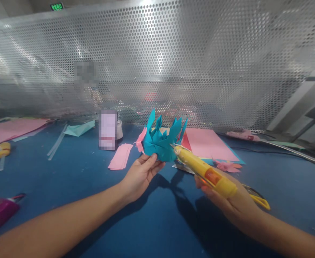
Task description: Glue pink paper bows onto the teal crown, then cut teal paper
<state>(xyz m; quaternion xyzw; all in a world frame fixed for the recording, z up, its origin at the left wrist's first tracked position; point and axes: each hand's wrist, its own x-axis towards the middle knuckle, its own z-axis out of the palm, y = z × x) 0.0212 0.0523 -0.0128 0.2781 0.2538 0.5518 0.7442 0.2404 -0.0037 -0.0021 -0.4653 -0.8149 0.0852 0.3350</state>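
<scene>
My left hand (146, 172) pinches the lower edge of a folded teal paper flower (160, 143) and keeps it raised over the blue table. Pointed petals stick up from the flower, and a pink paper piece (141, 139) is on its left side. In my right hand (227, 197) is a yellow hot glue gun (206, 170), its fingers closed round the handle. The gun's nozzle points up and left at the flower's right side. Whether the tip touches the paper, I cannot tell.
A stack of pink paper strips (120, 157) lies left of the flower, before a propped phone (108, 129). Pink sheets (208, 141) and a pink paper flower (227, 165) lie to the right. A pink glue gun (242, 135) sits farther back. A perforated metal panel (157, 64) stands behind.
</scene>
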